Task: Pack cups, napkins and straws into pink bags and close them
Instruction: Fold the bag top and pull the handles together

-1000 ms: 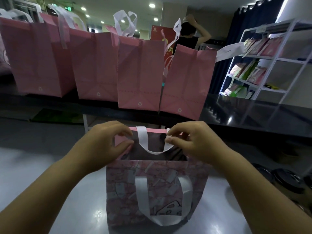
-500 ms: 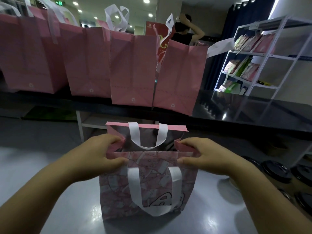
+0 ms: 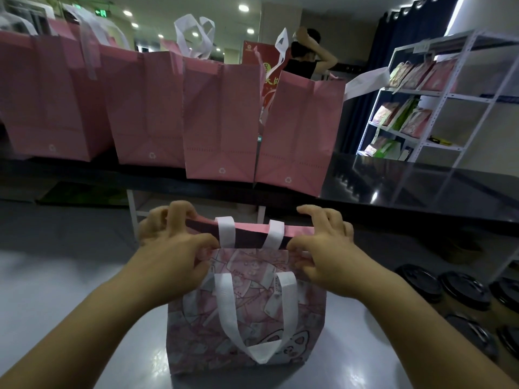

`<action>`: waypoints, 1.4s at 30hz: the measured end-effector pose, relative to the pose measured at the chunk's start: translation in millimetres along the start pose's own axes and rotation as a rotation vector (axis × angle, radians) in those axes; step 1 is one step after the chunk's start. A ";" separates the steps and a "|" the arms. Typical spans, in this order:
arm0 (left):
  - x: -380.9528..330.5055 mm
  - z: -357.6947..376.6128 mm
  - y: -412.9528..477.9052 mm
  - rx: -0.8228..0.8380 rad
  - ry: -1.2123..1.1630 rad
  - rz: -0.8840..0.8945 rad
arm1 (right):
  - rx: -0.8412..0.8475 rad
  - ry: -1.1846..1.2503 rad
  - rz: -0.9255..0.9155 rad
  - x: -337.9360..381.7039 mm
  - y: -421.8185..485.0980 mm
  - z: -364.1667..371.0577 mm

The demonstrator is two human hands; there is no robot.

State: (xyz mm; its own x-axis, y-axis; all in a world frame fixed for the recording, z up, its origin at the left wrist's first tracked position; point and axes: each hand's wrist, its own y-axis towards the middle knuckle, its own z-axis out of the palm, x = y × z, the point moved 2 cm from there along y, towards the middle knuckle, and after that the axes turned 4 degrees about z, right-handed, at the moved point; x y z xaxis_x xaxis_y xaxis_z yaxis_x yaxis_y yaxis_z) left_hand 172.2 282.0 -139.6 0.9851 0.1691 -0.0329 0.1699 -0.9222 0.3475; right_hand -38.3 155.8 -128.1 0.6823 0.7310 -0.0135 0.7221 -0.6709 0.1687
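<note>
The left hand point(image 3: 174, 248) grips the left end of the bag mouth, fingers curled over the far rim and thumb on the near panel. The patterned pink bag point(image 3: 255, 304) stands upright on the grey table point(image 3: 70, 282), between both hands. The right hand point(image 3: 328, 248) clamps the right end likewise. Black-lidded cups point(image 3: 463, 287) stand near the bag's right side.

The room is dim. Small ceiling lights point(image 3: 243, 7) shine in the upper middle of the frame, and a bright strip point(image 3: 456, 9) glows at the upper right corner. The grey table point(image 3: 70, 290) carries soft glare spots near the bottom edge; the patterned bag point(image 3: 247, 318) throws a faint shadow there. The white shelf point(image 3: 415, 93) at right leans, bent by the wide lens.
</note>
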 end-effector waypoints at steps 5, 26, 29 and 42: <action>15.2 -0.9 10.1 0.086 -0.037 0.046 | 0.064 0.118 0.021 -3.2 6.5 -1.7; 27.4 0.9 22.6 -0.043 -0.283 0.218 | -0.008 0.420 -0.022 -9.1 16.6 -6.3; 26.2 -2.5 23.0 -0.061 -0.267 0.246 | 0.003 0.375 -0.048 -8.1 16.4 -7.9; 27.6 4.1 16.7 -0.170 -0.275 0.357 | -0.184 0.359 -0.190 -14.8 8.8 2.7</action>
State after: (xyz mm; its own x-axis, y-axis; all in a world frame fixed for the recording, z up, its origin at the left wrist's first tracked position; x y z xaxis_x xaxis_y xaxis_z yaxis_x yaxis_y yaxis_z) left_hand 202.3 269.8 -138.6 0.9559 -0.2671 -0.1222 -0.1648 -0.8321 0.5296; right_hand -41.7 138.7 -129.1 0.4334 0.8577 0.2765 0.7762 -0.5112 0.3690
